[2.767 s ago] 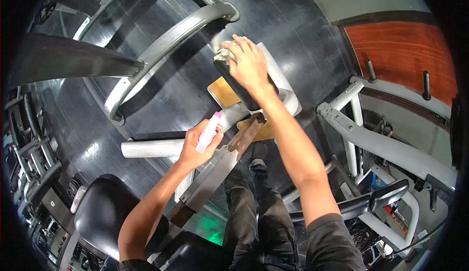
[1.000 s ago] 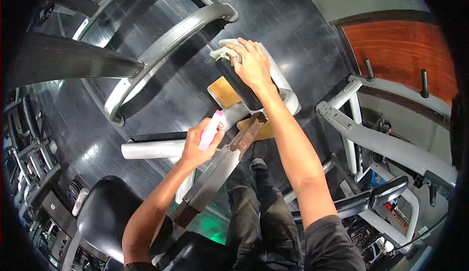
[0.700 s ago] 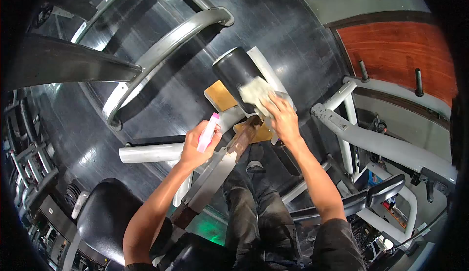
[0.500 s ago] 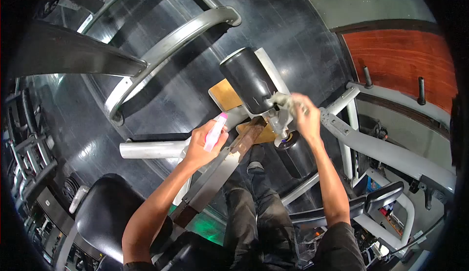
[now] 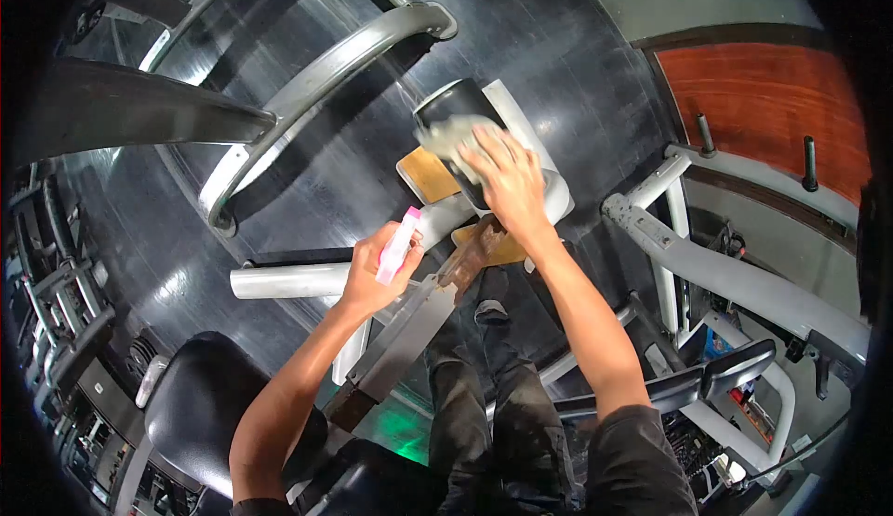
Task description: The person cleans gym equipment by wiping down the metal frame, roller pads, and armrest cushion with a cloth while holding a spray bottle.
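2 bare hands out in front, both w/ something in them. L hand [image 5: 372, 272] is closed round a pink-&-wht bottle [image 5: 398, 251], pink end pointing fwd. R hand [image 5: 512, 181] holds a pale cloth [image 5: 454, 134] vs. the blk roller pad [image 5: 465, 99]; fingers stretched over cloth, both a bit blurred, so folds hard to read. Pad's far end shows fwd & slightly L of R hand. Wht upright [image 5: 516, 111] runs just R of pad, fwd of same hand. Yellow plate [image 5: 428, 179] lies lower, L of R hand, approx. btwn the 2 hands. Metal beam [image 5: 400, 344] w/ worn brown end runs from btwn hands back twd the person. Wht tube [image 5: 288, 283] is L of L hand; blk seat [image 5: 200, 404] is behind & L of it. Curved silver frame [image 5: 349, 51] stands fwd of L hand, well apart.
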Motion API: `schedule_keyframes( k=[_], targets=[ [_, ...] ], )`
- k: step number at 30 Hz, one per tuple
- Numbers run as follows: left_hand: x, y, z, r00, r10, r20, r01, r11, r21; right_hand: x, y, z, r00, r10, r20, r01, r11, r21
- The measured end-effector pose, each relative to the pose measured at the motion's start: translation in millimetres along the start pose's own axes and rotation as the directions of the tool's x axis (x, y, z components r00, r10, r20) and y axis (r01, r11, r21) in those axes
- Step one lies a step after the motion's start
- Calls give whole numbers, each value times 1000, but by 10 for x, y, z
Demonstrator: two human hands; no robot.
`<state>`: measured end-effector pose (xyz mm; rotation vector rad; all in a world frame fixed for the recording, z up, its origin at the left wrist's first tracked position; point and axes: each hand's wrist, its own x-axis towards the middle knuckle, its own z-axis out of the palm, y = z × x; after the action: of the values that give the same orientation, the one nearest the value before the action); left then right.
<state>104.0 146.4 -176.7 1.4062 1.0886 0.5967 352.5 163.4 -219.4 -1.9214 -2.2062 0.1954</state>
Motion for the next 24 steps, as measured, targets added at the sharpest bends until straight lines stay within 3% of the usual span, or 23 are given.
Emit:
schedule_keyframes(
  k=[3, 5, 7, 8, 10, 12, 14, 16, 18, 20, 22, 24],
  targets=[
    [3, -24, 2, 1000, 3, -8, -3, 1000, 0, -670, 115, -264, 989, 35, 146, -37, 999, 12],
    [1, -24, -3, 1000, 13, -16, -13, 1000, 7, -1001, 250, -381, 953, 164, 254, -221, 951, 217],
    [3, -3, -21, 1000, -5, -2, 5, 1000, 26, -1139, 413, -460, 885, 351, 307, -465, 713, 524],
    [3, -24, -13, 1000, -7, -7, 7, 1000, 30, -1154, 444, -482, 829, 482, 283, -542, 570, 618],
    [-8, -86, 19, 998, 55, -29, -55, 998, -18, -980, 503, -496, 786, 617, 50, -474, 548, 689],
    [-21, -79, 15, 1000, 20, -13, -20, 999, -31, -515, 436, -531, 777, 608, -161, -311, 594, 742],
    [-20, -51, 9, 1000, -7, 12, 7, 1000, 8, -13, 362, -468, 862, 412, -296, -174, 788, 590],
    [-13, -23, -1, 999, -27, 21, 27, 1000, 3, 488, 155, -329, 921, 213, -326, -41, 885, 463],
    [-33, -47, 13, 998, -47, 31, 48, 999, -7, 721, 90, 106, 992, -1, -129, 32, 970, 243],
    [0, -49, -6, 999, -36, 17, 36, 999, -25, 695, -73, 194, 991, 47, -129, -32, 993, 115],
    [-15, -45, -23, 999, -49, 12, 49, 998, -24, 458, -93, 121, 989, 54, -138, -38, 992, 118],
    [2, -49, -14, 1000, 20, 4, -20, 999, 36, 7, -36, -24, 997, 75, -32, -72, 995, 75]
  ],
)
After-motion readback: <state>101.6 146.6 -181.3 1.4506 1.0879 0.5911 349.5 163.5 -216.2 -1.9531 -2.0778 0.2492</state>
